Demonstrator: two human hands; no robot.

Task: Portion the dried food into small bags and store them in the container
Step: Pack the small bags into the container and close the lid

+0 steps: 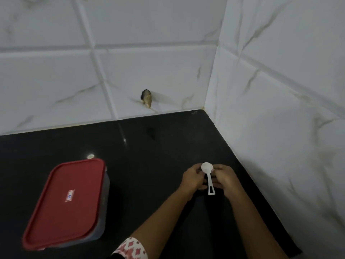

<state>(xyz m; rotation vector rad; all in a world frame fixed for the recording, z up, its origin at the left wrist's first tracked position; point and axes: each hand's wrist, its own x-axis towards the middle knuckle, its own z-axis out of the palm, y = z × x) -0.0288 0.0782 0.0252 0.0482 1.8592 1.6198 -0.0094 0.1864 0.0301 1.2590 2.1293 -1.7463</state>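
Both hands meet over the right part of the black counter, near the corner where the two tiled walls join. Between them is a white plastic spoon, its round bowl pointing away from the person and its slotted handle pointing back toward them.

The right hand has its fingers curled, and its thumb and fingertips pinch the spoon at the neck, just below the bowl. The left hand is also curled, its fingertips tucked in against the spoon's left side. Whether it grips the spoon or only touches it cannot be told. A sleeve with a red-and-white pattern shows on the left arm at the bottom edge.

The container stands on the left of the counter, well apart from the hands. It is a rectangular tub with grey translucent walls, and its red lid is on and carries a small label in the middle. What is inside is hidden.

On the back wall, just above the counter, there is a dark hole in a tile with a brownish stain below it. A small bright reflection lies on the counter just behind the container.
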